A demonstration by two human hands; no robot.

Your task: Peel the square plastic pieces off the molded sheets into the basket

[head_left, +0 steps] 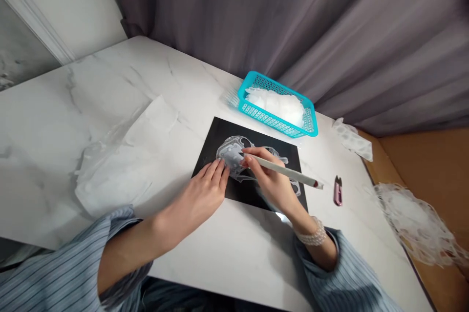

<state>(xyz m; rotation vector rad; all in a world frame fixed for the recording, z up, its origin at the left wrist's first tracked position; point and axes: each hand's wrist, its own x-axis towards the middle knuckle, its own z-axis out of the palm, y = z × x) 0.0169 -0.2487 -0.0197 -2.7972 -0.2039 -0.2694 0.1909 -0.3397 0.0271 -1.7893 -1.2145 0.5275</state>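
In the head view, a turquoise basket point(269, 119) sits upper right of centre, pink snips point(337, 195) right, crumpled plastic point(113, 175) left. The right grip point(273, 180), closed around a pale tool point(298, 176), partly covers the translucent piece point(231, 155) at centre; the left grip point(207, 187), unclosed, rests fingertips on its lower left.

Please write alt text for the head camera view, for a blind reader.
A person's left hand touches a translucent piece on a black mat; the right hand holds a slim tool over it. Behind stands a turquoise basket.
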